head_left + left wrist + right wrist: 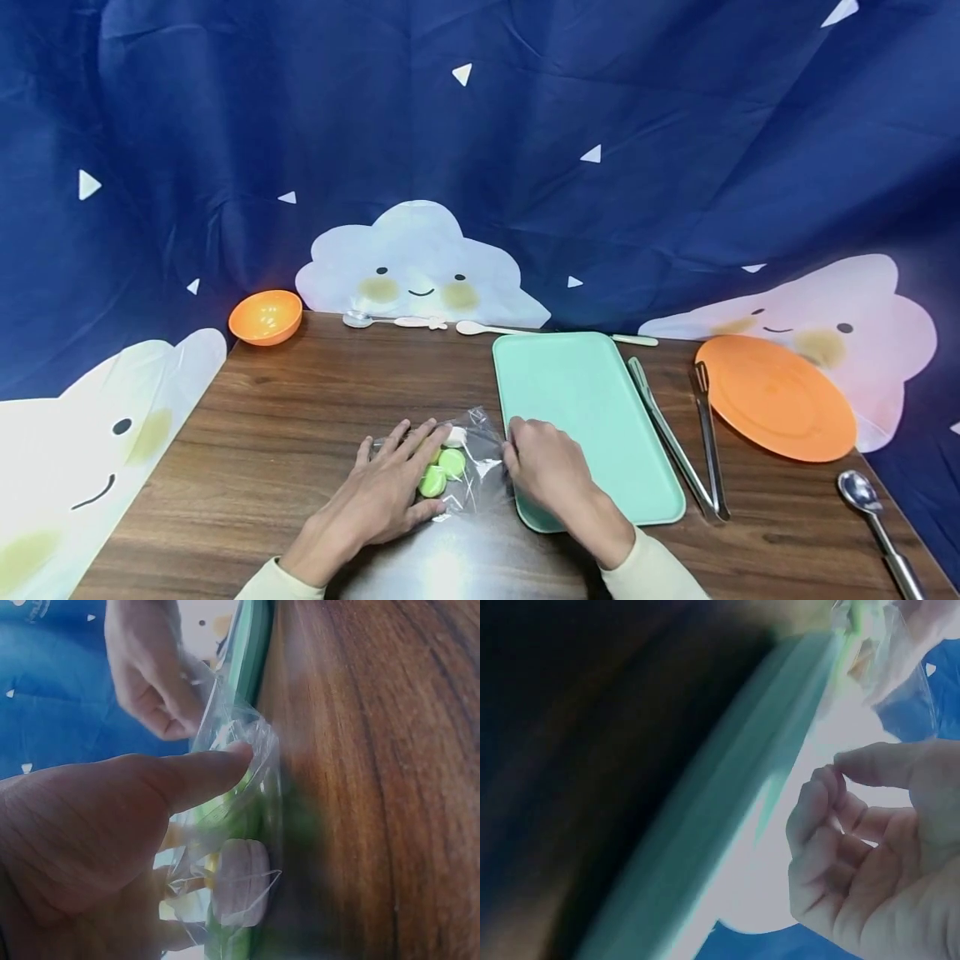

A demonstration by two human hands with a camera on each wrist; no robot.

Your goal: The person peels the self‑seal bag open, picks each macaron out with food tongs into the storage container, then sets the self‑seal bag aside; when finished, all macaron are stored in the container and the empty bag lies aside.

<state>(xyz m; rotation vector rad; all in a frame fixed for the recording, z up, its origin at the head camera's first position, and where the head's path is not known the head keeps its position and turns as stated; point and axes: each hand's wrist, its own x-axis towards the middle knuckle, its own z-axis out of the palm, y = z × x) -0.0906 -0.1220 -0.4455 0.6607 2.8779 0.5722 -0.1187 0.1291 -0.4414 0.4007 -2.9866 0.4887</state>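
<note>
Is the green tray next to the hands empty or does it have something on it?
Empty. The head view shows the green tray bare; the green sweets are off it, in the plastic bag beside it on the table.

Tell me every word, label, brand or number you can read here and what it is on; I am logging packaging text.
None can be read.
The clear bag under the left hand and right hand shows no print, though it is blurred in the wrist views.
The green tray, orange plate and orange bowl are plain.
The backdrop carries only cloud faces and triangles.
</note>
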